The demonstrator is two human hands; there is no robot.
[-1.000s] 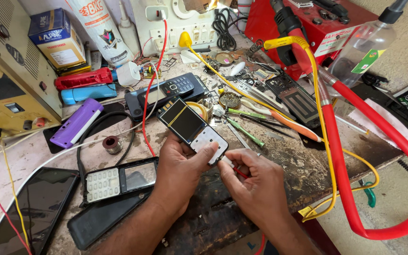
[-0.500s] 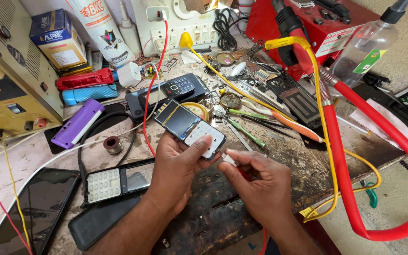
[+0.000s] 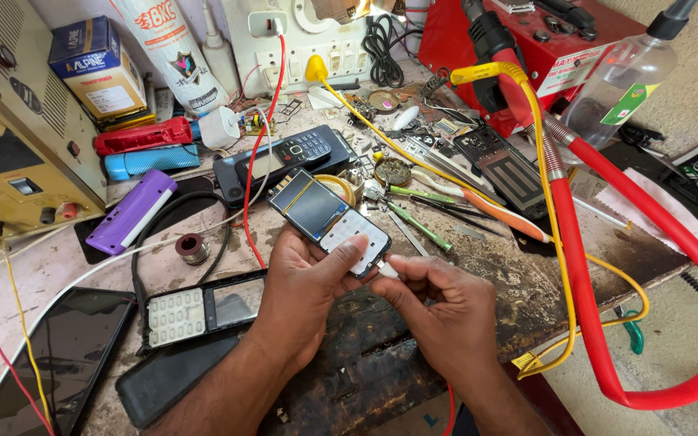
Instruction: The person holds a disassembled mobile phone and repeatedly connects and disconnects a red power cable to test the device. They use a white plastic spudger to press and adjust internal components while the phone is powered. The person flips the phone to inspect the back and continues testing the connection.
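The keypad phone [image 3: 329,222] sits mid-frame, tilted, your left hand [image 3: 304,282] clamped around its lower end, thumb on the keys. Your right hand [image 3: 438,303] pinches a small white plug [image 3: 387,270] at its bottom edge. Beyond, tools [image 3: 422,214] crowd close; the near bench edge [image 3: 349,371] lies bare.

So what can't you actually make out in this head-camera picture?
- Phone's bottom end: covered by left hand and right hand.
- Small white piece pinched by the right fingers: too small to identify.
- Dark tablet: cut off by the bottom-left edge.
- Clear bottle: top cropped.
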